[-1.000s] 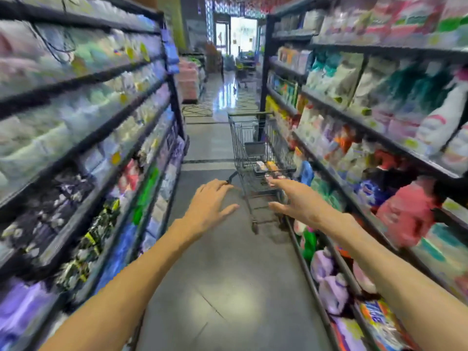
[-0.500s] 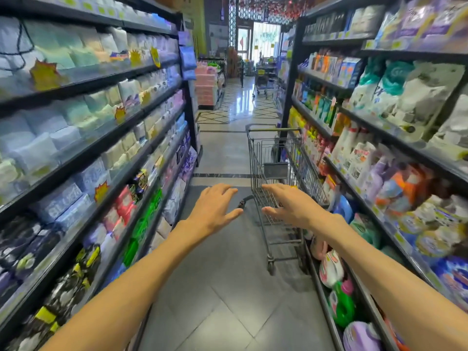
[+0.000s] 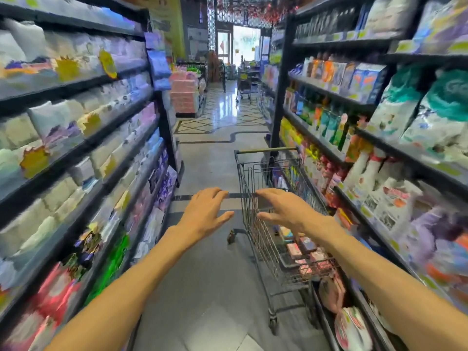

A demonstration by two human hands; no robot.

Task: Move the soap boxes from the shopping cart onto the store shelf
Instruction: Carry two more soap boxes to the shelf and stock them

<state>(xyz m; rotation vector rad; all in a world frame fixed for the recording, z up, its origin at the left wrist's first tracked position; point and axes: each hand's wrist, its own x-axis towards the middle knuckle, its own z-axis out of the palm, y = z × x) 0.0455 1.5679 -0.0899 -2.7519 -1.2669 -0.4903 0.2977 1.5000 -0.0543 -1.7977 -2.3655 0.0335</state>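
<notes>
No transfer is begun: small pink and dark cardboard soap boxes (image 3: 305,252) are seen in the grey wire shopping cart (image 3: 255,224) at four o'clock. Left hand (image 3: 205,214) and right hand (image 3: 283,211) are spread wide, empty.

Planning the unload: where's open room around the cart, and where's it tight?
Open: the floor left of the cart, and the basket's far end. Tight: soap boxes fill its near end; the cart hugs the packed right shelves.
</notes>
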